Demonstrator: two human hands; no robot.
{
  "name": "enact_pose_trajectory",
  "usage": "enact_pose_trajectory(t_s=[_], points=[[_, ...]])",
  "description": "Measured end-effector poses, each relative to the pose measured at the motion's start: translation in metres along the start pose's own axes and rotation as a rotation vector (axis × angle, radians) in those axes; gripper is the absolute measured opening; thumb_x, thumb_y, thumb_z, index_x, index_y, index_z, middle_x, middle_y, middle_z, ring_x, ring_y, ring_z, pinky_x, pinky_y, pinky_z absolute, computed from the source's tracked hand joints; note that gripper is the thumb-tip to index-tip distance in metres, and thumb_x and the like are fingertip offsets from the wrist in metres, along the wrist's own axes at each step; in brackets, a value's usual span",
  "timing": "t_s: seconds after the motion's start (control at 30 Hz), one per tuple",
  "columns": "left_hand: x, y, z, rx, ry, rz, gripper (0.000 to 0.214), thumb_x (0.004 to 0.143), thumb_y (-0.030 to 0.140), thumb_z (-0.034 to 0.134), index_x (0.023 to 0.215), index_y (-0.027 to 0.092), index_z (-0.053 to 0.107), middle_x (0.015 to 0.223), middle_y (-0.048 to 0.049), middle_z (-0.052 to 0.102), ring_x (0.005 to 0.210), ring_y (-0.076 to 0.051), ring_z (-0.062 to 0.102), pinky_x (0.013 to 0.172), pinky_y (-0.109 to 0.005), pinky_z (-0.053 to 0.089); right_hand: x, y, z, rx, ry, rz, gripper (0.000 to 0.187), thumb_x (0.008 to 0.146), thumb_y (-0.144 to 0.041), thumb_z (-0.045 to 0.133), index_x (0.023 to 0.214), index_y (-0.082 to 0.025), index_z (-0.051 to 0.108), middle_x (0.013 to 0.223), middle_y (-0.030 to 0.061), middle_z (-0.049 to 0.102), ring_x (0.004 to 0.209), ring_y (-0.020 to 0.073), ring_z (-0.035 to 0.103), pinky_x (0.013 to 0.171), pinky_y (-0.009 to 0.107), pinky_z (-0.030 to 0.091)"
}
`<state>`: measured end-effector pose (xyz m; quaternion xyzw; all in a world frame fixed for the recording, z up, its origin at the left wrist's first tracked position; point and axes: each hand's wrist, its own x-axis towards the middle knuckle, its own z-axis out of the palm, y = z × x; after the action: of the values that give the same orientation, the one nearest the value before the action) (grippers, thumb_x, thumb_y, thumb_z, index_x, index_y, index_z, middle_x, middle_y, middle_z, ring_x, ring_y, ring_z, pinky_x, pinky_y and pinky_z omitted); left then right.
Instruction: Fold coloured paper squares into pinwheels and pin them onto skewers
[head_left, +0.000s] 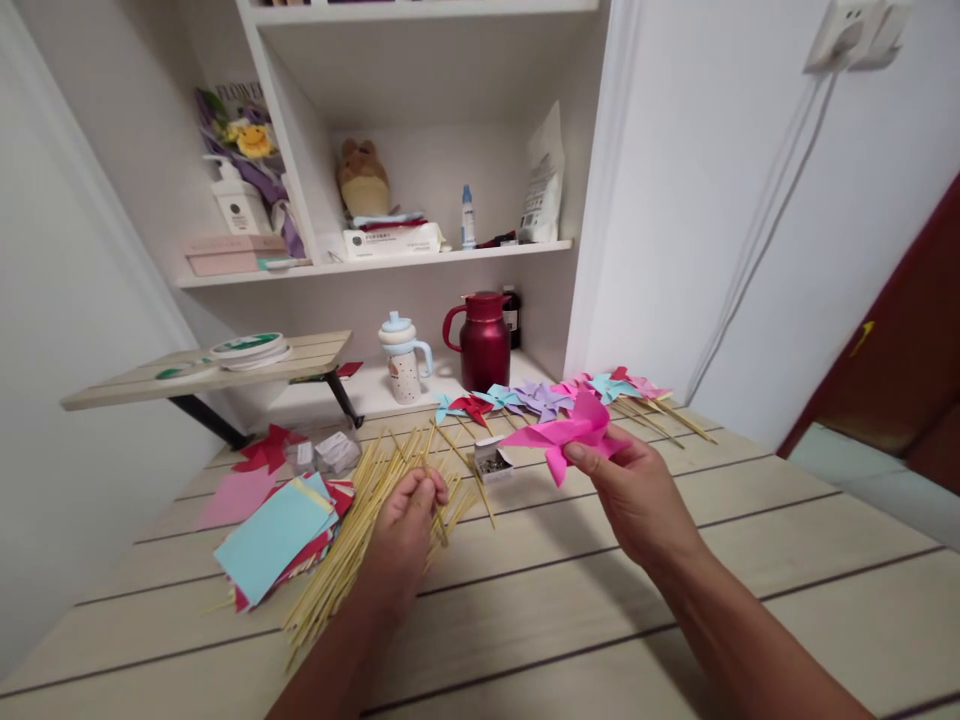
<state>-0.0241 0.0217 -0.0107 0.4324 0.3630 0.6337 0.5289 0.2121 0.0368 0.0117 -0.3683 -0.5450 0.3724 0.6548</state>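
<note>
My right hand pinches a bright pink paper pinwheel between thumb and fingers, above the table. My left hand is closed on a thin wooden stick, just over a large heap of similar sticks. Part of that heap is hidden beneath the hand and forearm. Between both hands, a small open box holds tiny metal pieces too small to name. Behind it lies a row of finished-looking pinwheels in blue, red, purple and pink, several with sticks.
Coloured paper sheets are stacked at the left, near a red folded paper and clear packets. A raised wooden stand carries white rolls. A red jug and a lidded cup stand at the back below shelves.
</note>
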Motion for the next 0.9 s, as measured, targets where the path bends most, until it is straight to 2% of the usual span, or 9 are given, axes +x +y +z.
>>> enact_pose_trajectory(t_s=[0.17,0.37,0.47,0.57,0.67,0.7,0.8,0.9], points=[[-0.006,-0.017,0.009,0.106,-0.089,-0.041,0.016,0.081,0.033,0.067,0.074,0.019,0.068,0.082,-0.0043,0.064,0.086,-0.017,0.057,0.087,-0.025,0.042,-0.003,0.003,0.004,-0.071,-0.020,-0.010,0.017,0.077,-0.038,0.076,0.084,-0.022,0.073,0.082,0.0024,0.074,0.082,0.0220,0.067,0.078,0.037,0.053],[-0.011,-0.016,0.014,0.266,-0.088,-0.115,0.014,0.079,0.034,0.067,0.077,0.020,0.072,0.087,-0.0049,0.070,0.093,-0.021,0.061,0.091,-0.028,0.041,-0.005,0.004,0.004,-0.080,-0.032,-0.023,0.015,0.077,-0.037,0.076,0.083,-0.023,0.073,0.078,0.0017,0.072,0.079,0.0211,0.065,0.072,0.035,0.053],[-0.011,-0.018,0.014,0.283,-0.056,-0.099,0.014,0.078,0.032,0.066,0.074,0.020,0.073,0.079,-0.0035,0.068,0.085,-0.019,0.060,0.085,-0.026,0.043,-0.006,0.001,0.004,-0.079,-0.025,-0.024,0.014,0.076,-0.035,0.077,0.083,-0.023,0.073,0.075,0.0009,0.071,0.075,0.0201,0.064,0.070,0.033,0.052],[-0.010,-0.020,0.012,0.255,0.008,-0.074,0.017,0.077,0.034,0.068,0.075,0.019,0.073,0.066,-0.0004,0.060,0.067,-0.014,0.053,0.069,-0.023,0.043,-0.011,-0.007,0.006,-0.150,-0.040,-0.066,0.010,0.079,-0.033,0.075,0.081,-0.023,0.072,0.072,-0.0004,0.068,0.069,0.0180,0.062,0.064,0.030,0.050],[-0.011,-0.012,0.007,0.217,0.162,-0.097,0.030,0.075,0.042,0.070,0.093,0.018,0.073,0.062,0.0042,0.051,0.051,-0.008,0.038,0.049,-0.020,0.032,-0.019,-0.021,0.010,-0.279,-0.104,-0.226,0.002,0.082,-0.023,0.071,0.081,-0.024,0.071,0.073,-0.0002,0.067,0.068,0.0170,0.061,0.062,0.029,0.048],[-0.013,-0.006,0.005,0.228,0.228,-0.098,0.036,0.076,0.044,0.070,0.101,0.020,0.073,0.063,0.0053,0.049,0.049,-0.007,0.034,0.045,-0.019,0.028,-0.022,-0.025,0.012,-0.328,-0.154,-0.315,0.007,0.084,-0.018,0.068,0.082,-0.025,0.070,0.076,0.0009,0.068,0.072,0.0179,0.062,0.063,0.030,0.047],[-0.023,0.015,-0.003,0.286,0.385,-0.025,0.045,0.076,0.046,0.071,0.114,0.022,0.070,0.069,0.0039,0.053,0.057,-0.008,0.042,0.051,-0.018,0.036,-0.028,-0.033,0.016,-0.417,-0.299,-0.611,0.021,0.086,-0.006,0.059,0.091,-0.025,0.069,0.080,0.0032,0.069,0.075,0.0190,0.061,0.069,0.036,0.048],[-0.035,0.033,-0.007,0.246,0.426,-0.017,0.048,0.073,0.044,0.075,0.117,0.026,0.069,0.071,0.0038,0.054,0.063,-0.009,0.047,0.056,-0.017,0.041,-0.031,-0.033,0.018,-0.485,-0.396,-0.733,0.028,0.084,-0.001,0.057,0.097,-0.024,0.068,0.081,0.0042,0.069,0.075,0.0192,0.060,0.071,0.039,0.048]])
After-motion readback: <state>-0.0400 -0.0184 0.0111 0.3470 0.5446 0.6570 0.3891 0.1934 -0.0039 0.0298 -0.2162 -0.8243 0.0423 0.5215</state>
